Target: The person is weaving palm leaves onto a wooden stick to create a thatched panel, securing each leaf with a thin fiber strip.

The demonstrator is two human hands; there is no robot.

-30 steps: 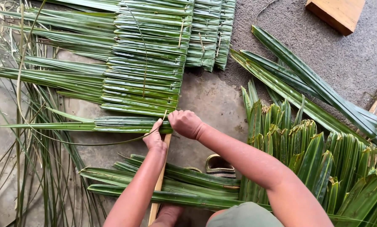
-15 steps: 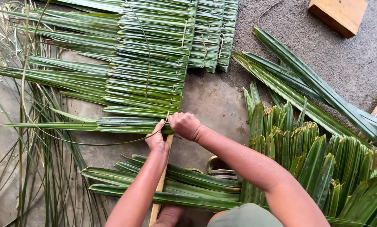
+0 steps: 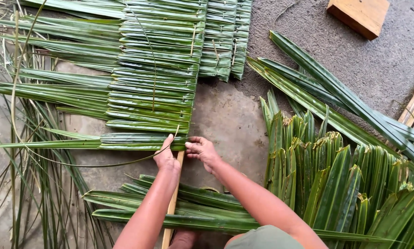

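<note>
A wide mat of folded leaves (image 3: 156, 69) stretches away from both hands, its newest folded leaf (image 3: 138, 141) lying crosswise over the wooden stick (image 3: 174, 198). The left hand (image 3: 166, 157) pinches that leaf's end with a narrow grip; the right hand (image 3: 201, 151), fingers curled, presses just beside it.

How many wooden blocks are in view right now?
1: a wooden block lies on the concrete floor at the top right, partly cut off by the frame; others may be out of view.
</note>
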